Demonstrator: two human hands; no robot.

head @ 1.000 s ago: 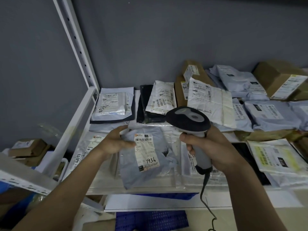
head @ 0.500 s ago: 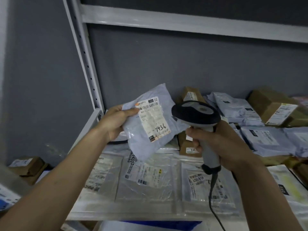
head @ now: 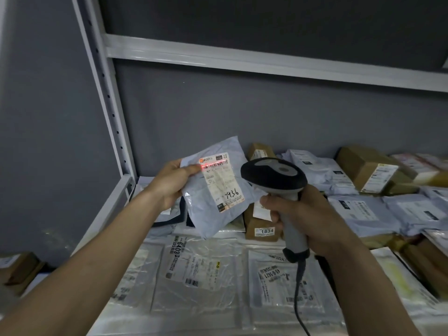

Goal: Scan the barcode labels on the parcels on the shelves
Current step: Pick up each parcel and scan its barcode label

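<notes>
Now scanning | left hand (head: 173,183) pinching grey parcel (head: 213,190) above shelf (head: 114,204), label (head: 221,181) tilted toward scanner (head: 276,180) at 3 o'clock for red beam | right hand (head: 305,219) fingers gripping scanner handle, aiming at barcode

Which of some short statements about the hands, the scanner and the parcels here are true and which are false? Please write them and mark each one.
1. The left hand holds a grey parcel up above the shelf. True.
2. The red scan line falls on the handwritten number on the label. False: it crosses the barcode near the label's top edge.
3. The right hand grips the scanner by its handle. True.
4. The scanner is cordless. False: a dark cable hangs from its handle.
5. The brown box behind the held parcel bears the number 6403. False: it reads 1834.
</notes>
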